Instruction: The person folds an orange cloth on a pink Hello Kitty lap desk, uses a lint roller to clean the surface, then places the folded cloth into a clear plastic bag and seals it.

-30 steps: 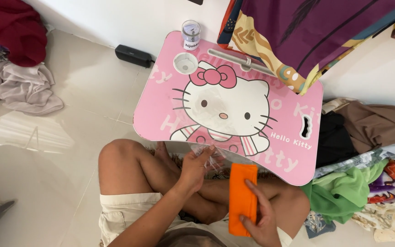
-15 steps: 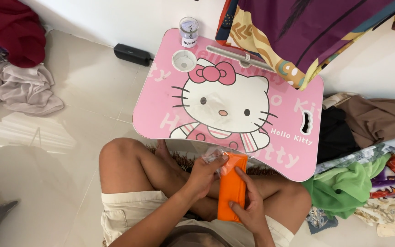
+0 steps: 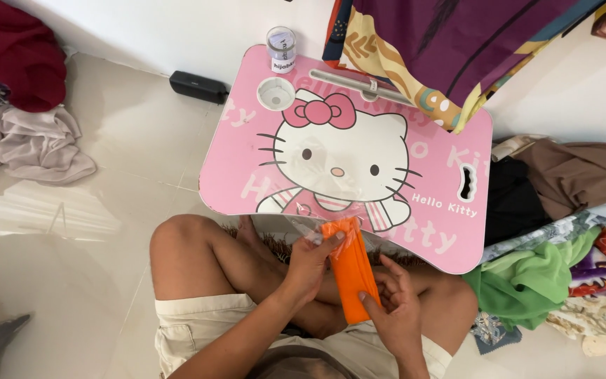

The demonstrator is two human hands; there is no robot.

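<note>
I sit cross-legged on the floor in front of a low pink lap table with a cartoon cat on it. Over my lap I hold a folded orange cloth. My left hand pinches its upper end, where a bit of clear plastic wrap sticks out beside it. My right hand grips the cloth's lower end from the right side. The cloth sits upright and tilts slightly, just below the table's near edge.
A small clear jar with a white label stands at the table's far corner by a round cup recess. A black rectangular box lies at the wall. Piles of cloth lie left and right; a patterned bedspread overhangs the table.
The orange cloth has moved left, from my right side to over my lap. My left hand has come onto its top end, and my right hand has slid to its lower end.
</note>
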